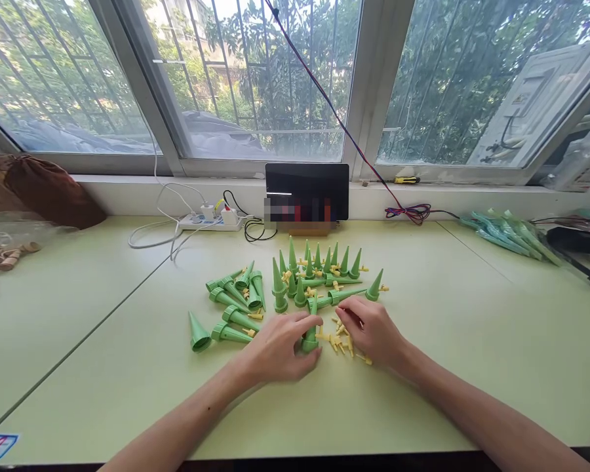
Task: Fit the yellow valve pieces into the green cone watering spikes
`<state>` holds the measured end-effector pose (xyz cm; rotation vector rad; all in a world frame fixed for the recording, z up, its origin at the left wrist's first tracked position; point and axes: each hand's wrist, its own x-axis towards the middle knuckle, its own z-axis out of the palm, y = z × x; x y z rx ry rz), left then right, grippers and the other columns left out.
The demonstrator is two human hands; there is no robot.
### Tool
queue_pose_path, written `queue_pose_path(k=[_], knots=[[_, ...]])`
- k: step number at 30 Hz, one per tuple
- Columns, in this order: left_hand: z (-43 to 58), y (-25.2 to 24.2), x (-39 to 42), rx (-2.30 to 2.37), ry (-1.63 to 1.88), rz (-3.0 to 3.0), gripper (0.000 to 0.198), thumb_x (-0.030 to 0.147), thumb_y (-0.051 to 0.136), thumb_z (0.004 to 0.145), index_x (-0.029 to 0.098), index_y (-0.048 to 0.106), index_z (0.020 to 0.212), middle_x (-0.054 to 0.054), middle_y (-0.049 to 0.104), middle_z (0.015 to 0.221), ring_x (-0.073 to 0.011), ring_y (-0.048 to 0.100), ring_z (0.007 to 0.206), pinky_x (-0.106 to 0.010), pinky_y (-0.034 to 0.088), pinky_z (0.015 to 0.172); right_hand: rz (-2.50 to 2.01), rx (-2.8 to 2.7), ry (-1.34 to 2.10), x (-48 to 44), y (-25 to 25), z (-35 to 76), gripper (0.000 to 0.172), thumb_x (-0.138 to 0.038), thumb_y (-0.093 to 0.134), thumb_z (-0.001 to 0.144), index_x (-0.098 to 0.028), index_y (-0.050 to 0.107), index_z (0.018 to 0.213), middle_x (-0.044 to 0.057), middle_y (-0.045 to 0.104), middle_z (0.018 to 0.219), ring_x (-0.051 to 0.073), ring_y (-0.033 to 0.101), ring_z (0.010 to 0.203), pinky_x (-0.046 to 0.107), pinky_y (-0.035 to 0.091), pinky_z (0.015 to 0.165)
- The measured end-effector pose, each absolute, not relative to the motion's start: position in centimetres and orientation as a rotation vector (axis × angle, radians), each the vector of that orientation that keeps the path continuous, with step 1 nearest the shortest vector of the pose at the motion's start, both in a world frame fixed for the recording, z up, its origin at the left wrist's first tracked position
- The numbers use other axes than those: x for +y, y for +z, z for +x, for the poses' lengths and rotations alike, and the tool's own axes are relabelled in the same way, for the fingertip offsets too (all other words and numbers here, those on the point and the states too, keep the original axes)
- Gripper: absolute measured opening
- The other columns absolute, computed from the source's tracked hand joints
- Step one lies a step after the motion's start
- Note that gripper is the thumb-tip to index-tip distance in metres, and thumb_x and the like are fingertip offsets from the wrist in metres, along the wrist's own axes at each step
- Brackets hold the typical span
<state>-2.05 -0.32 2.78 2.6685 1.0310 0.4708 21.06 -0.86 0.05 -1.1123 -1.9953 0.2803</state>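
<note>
My left hand is wrapped round an upright green cone, whose wide end is down on the table; a small yellow piece sticks out from its right side. My right hand is closed over the left edge of a loose pile of yellow valve pieces; what its fingertips hold, if anything, is hidden. Behind my hands stand several green cones with yellow pieces, and a few lie flat. To the left, more green cones lie in a heap, with one cone apart from them.
A tablet leans at the back below the window, beside a power strip with cables. At the right back lie plastic-wrapped green items and a black object. Brown pieces and a brown bag are at the left.
</note>
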Motion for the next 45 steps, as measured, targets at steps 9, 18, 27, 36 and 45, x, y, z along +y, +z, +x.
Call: queue_pose_path(k=[9,18,27,36,45], knots=[[-1.9,2.9,-0.5,0.957,0.375,2.622,0.033,0.047,0.063,0.090,0.020,0.068,0.108,0.003,0.059,0.058,-0.0149,0.051,0.052,-0.029,0.034,0.056,-1.173,-1.977,0.310,-0.3,0.1,21.9,0.026,-0.026,0.048,0.103,-0.021,0.057,0.080,0.001,0.058,0.069,0.016,0.048,0.059,0.029,0.038,0.057],[-1.8,2.2,-0.3,1.121,0.399,2.673,0.036,0.050,0.062,0.091,0.018,0.069,0.106,0.000,0.066,0.061,-0.0182,0.059,0.056,-0.029,0.034,0.057,-1.156,-1.991,0.293,-0.4,0.2,21.6,0.028,-0.026,0.046,0.104,-0.021,0.056,0.078,0.000,0.056,0.067,0.015,0.047,0.058,0.028,0.038,0.056],[-1.6,2.3,-0.2,1.223,0.415,2.692,0.036,0.047,0.056,0.095,0.018,0.073,0.106,-0.002,0.068,0.061,-0.0199,0.062,0.056,-0.028,0.036,0.054,-1.163,-1.997,0.295,-0.3,0.2,21.6,0.028,-0.024,0.047,0.103,-0.021,0.056,0.077,0.000,0.057,0.067,0.016,0.048,0.059,0.028,0.038,0.056],[-1.9,1.8,0.0,1.260,0.496,2.616,0.043,0.048,0.052,0.099,0.018,0.069,0.124,0.002,0.062,0.055,-0.0174,0.060,0.052,-0.027,0.037,0.056,-1.174,-1.999,0.304,-0.5,0.5,21.5,0.029,-0.024,0.046,0.102,-0.021,0.054,0.074,-0.001,0.053,0.065,0.015,0.046,0.057,0.028,0.037,0.055],[-2.3,1.2,0.7,1.216,0.894,2.605,0.024,0.033,0.052,0.100,0.019,0.071,0.093,0.006,0.054,0.051,-0.0087,0.046,0.045,-0.022,0.034,0.054,-1.201,-1.985,0.264,0.0,0.3,22.0,0.028,-0.028,0.047,0.102,-0.021,0.058,0.077,-0.001,0.054,0.064,0.015,0.045,0.055,0.027,0.036,0.054]])
